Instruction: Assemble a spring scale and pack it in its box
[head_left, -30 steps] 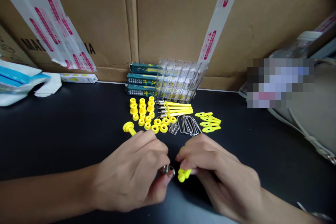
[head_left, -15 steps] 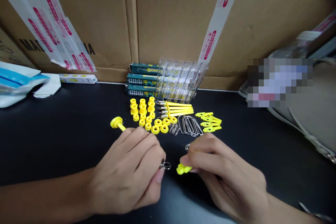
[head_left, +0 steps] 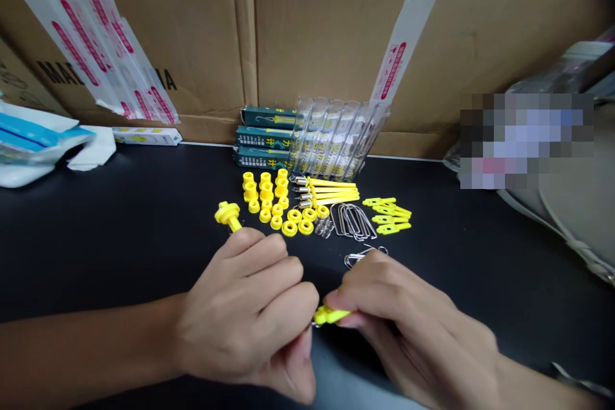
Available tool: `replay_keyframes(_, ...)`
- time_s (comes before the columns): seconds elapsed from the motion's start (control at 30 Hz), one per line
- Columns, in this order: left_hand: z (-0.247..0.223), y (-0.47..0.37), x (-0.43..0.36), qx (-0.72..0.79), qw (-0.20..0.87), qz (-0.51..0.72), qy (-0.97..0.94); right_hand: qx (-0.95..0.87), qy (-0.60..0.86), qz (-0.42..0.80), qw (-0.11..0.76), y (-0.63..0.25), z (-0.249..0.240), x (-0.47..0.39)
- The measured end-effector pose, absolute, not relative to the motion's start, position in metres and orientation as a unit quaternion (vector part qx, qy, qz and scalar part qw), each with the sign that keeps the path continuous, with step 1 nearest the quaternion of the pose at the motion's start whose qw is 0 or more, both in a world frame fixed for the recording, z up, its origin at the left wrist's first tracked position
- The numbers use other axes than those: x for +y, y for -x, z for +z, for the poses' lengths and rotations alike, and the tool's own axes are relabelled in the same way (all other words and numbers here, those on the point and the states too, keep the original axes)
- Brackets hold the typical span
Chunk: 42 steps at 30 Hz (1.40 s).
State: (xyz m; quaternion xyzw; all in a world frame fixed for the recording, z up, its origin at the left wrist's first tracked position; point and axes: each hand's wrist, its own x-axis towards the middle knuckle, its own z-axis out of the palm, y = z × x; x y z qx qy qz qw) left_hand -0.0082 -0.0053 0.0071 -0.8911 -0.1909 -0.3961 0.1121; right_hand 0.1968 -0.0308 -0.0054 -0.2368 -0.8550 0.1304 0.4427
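My left hand (head_left: 254, 314) is closed around a yellow plastic rod (head_left: 234, 223) of a spring scale. The rod's flanged end sticks out at the upper left, while its middle is hidden in the fist. My right hand (head_left: 403, 307) pinches a small yellow plastic connector (head_left: 331, 314) between thumb and fingers. Its tip meets a thin wire loop (head_left: 315, 323) at the left thumb; whether they are hooked together I cannot tell. Just beyond my right hand lie thin metal wire hooks (head_left: 355, 259). Several similar yellow connectors (head_left: 391, 229) lie farther right.
Yellow caps and rings (head_left: 289, 228), small springs (head_left: 324, 227), bent wire handles (head_left: 354, 223) and yellow rods (head_left: 336, 195) lie beyond my hands. Clear tubes (head_left: 336, 134) lean on green boxes (head_left: 264, 136) before a cardboard box (head_left: 307, 25). A bag (head_left: 571, 205) stands right.
My hands have come together, bringing the yellow connector against the wire loop at my left thumb. More of the wire hooks shows behind my right hand. The camera view has shifted slightly.
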Motion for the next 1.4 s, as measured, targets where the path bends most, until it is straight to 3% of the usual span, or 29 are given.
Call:
replay_keyframes(0.27,0.0057,0.0076,-0.0049,-0.196,0.108,-0.391,0.893,-0.857,0.243,0.136,0.434,-0.1985,-0.0064,-0.0319)
replay_keyframes(0.63,0.0049,0.0079,-0.0056,-0.187,0.107,-0.406,0.888,-0.859,0.268,0.028,0.435,-0.2024,-0.0060,-0.0328)
replay_keyframes(1.4,0.0048,0.0060,-0.0049,-0.166,0.108,-0.392,0.898,-0.855,0.271,0.015,0.442,-0.2018,-0.0125,-0.0310)
